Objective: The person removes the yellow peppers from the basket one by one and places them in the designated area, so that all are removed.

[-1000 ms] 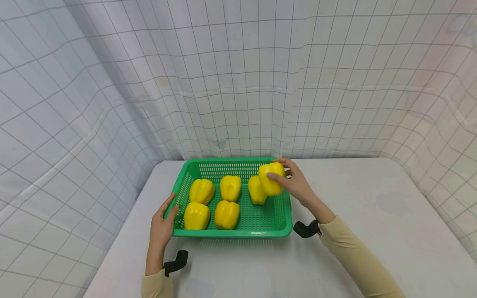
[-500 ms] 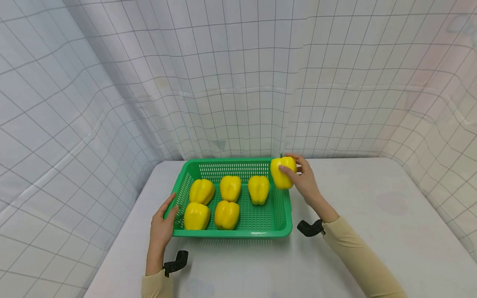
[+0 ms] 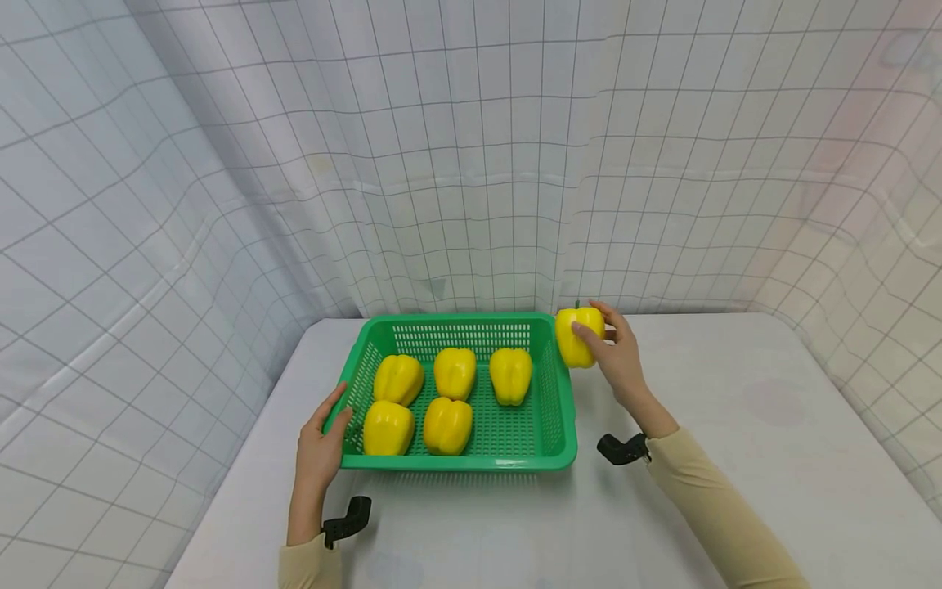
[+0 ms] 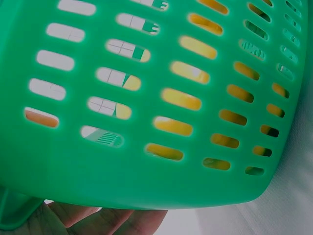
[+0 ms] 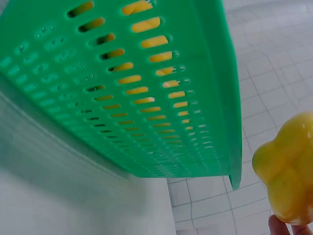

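Note:
A yellow bell pepper (image 3: 578, 337) with a green stem is gripped by my right hand (image 3: 620, 352), thumb across its near side. It overlaps the right rim of a green plastic basket (image 3: 456, 463) in the head view. In the right wrist view, the held bell pepper (image 5: 288, 166) appears outside the slotted basket wall (image 5: 195, 98). My left hand (image 3: 320, 446) holds the basket's left rim; in the left wrist view its fingers (image 4: 105, 220) curl under the edge. Several yellow bell peppers (image 3: 510, 376) lie in the basket, spread over its left and middle parts.
The basket stands on a white table (image 3: 736, 442). White grid-patterned curtains (image 3: 471, 164) hang behind and on both sides. A black wrist device (image 3: 347, 519) sits by the left sleeve, and another black device (image 3: 621, 449) by the right sleeve.
My right hand has carried the held bell pepper rightward and slightly back, from over the basket's inside to its right rim. The left hand, basket and other bell peppers stay put.

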Demonstrator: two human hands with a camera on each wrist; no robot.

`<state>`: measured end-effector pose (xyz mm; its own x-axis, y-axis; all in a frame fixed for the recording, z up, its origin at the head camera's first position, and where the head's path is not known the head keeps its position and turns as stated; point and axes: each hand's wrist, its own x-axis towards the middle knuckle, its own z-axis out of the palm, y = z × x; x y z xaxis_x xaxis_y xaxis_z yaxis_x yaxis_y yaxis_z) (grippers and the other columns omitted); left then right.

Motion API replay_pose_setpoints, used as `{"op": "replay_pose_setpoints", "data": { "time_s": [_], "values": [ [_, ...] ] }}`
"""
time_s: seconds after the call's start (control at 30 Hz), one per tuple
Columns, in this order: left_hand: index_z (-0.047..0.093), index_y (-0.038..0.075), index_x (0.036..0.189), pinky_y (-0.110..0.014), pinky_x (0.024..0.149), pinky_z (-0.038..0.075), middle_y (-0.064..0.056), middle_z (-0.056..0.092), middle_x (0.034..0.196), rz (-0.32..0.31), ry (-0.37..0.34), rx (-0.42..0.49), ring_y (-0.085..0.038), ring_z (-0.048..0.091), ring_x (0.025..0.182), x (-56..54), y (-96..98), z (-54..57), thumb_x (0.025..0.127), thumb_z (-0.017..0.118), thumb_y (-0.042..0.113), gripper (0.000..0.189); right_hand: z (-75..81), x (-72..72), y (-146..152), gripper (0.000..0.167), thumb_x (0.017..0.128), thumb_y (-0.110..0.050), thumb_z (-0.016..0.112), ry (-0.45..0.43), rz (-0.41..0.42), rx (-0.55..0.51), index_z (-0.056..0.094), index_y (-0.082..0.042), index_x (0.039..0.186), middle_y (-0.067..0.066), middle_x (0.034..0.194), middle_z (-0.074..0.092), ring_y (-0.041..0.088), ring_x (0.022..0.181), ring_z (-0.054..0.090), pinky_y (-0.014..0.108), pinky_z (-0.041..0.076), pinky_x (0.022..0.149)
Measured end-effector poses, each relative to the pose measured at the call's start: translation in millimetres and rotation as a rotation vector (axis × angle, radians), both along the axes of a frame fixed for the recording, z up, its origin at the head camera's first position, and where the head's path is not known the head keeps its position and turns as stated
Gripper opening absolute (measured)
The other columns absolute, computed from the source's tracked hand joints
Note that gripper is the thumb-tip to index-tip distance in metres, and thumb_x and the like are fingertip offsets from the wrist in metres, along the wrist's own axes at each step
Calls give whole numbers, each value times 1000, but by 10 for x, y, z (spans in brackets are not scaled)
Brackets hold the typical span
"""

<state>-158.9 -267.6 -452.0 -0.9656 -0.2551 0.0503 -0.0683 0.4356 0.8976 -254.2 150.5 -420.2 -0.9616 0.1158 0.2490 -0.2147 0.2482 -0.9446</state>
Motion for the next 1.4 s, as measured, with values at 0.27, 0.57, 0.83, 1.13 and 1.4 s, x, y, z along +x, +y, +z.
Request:
{"op": "replay_pose_setpoints", "data": {
  "time_s": [0.27, 0.57, 0.83, 1.13, 1.4],
  "values": [
    [40, 23, 146, -58, 104, 24, -11, 32, 150, 2, -1, -6, -33, 25, 137, 5, -5, -8, 100, 48, 33, 48, -91, -36, 90, 60, 90, -38, 65, -40, -49, -4, 44, -14, 141, 11, 129, 45, 21, 94, 44, 29, 44, 72],
    [41, 21, 146, -57, 105, 24, -11, 32, 150, 0, 8, -2, -32, 25, 137, 5, -7, -11, 100, 48, 32, 48, -214, -40, 171, 66, 90, -40, 64, -107, -93, -32, 39, -11, 143, 16, 132, 44, 24, 100, 46, 28, 43, 79],
    [40, 22, 146, -58, 105, 23, -11, 32, 150, 0, -1, -6, -33, 24, 138, 12, -9, 4, 100, 47, 33, 48, -337, -60, 223, 70, 89, -43, 65, -167, -119, -28, 37, -7, 143, 17, 136, 42, 31, 108, 48, 37, 43, 89],
    [41, 21, 146, -57, 105, 24, -12, 33, 149, 0, 10, 4, -33, 25, 137, 11, -2, 2, 100, 48, 31, 48, -506, -90, 307, 72, 88, -47, 64, -221, -148, -3, 37, -8, 143, 17, 140, 39, 33, 114, 45, 41, 42, 93],
    [39, 21, 147, -58, 105, 23, -11, 31, 151, -4, -5, -2, -33, 24, 137, 28, 6, 20, 101, 46, 34, 49, -608, -97, 370, 73, 87, -48, 64, -243, -177, 25, 38, -7, 142, 18, 137, 39, 34, 110, 46, 41, 42, 91]
  ]
}}
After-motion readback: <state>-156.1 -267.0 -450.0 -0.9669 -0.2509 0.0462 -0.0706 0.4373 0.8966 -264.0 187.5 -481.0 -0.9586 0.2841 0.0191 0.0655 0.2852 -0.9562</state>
